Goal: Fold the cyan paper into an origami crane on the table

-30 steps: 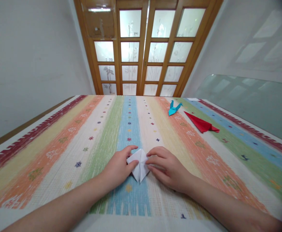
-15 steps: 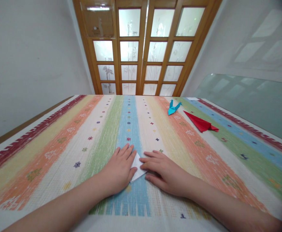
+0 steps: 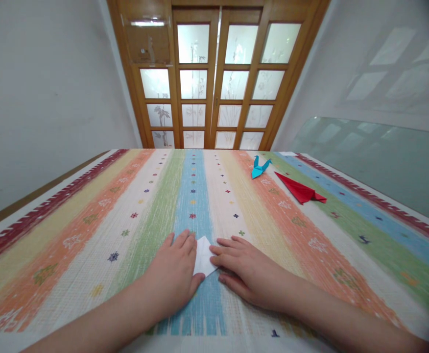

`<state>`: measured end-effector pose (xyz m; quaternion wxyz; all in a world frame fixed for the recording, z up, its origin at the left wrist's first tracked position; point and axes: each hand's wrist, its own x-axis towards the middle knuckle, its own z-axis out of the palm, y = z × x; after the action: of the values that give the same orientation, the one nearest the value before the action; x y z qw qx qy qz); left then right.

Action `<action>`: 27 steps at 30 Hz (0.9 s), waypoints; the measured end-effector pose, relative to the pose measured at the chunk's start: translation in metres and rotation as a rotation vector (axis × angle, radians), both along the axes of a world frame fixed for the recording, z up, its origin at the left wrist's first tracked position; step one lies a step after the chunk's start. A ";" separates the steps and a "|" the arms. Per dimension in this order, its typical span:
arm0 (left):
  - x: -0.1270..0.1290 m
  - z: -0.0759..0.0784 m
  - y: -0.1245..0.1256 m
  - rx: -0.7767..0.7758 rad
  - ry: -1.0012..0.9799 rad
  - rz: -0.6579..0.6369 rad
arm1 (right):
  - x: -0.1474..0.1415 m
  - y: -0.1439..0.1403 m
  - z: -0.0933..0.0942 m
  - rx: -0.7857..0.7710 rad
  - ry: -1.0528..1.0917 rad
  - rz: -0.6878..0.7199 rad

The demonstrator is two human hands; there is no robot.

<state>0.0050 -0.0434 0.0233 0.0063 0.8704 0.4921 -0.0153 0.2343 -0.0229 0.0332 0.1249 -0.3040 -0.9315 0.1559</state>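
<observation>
A small white folded paper (image 3: pixel 204 257) lies on the striped tablecloth between my two hands, close to the near edge. My left hand (image 3: pixel 176 269) rests flat along its left side, with the fingers stretched forward and the thumb at the lower left edge of the paper. From the right, my right hand (image 3: pixel 242 267) touches the paper with its fingertips, the fingers extended and slightly apart. Parts of the paper's left and right edges are hidden under the fingers.
Farther off on the right lie a blue origami crane (image 3: pixel 260 168) and a red paper plane (image 3: pixel 300 189). The striped tablecloth (image 3: pixel 155 206) covers the table. Behind it stands a wooden door (image 3: pixel 214 113) with glass panes, and a glass panel (image 3: pixel 369 157) leans at the right wall.
My left hand has shifted slightly left and down, and more of the white paper shows between the hands. My right hand stays at its right side. The whole view has tilted a little.
</observation>
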 end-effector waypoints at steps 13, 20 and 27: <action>0.012 0.024 -0.010 0.047 0.142 0.113 | 0.000 0.003 -0.007 0.098 0.036 0.019; 0.013 0.028 -0.011 -0.016 0.175 0.136 | 0.000 0.000 -0.007 0.144 0.042 0.014; 0.012 0.027 -0.011 -0.043 0.159 0.131 | -0.002 -0.008 -0.001 0.135 0.013 0.014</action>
<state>0.0169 -0.0540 0.0506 -0.0131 0.8319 0.5467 -0.0943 0.2327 -0.0310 0.0320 0.1501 -0.2874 -0.9411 0.0957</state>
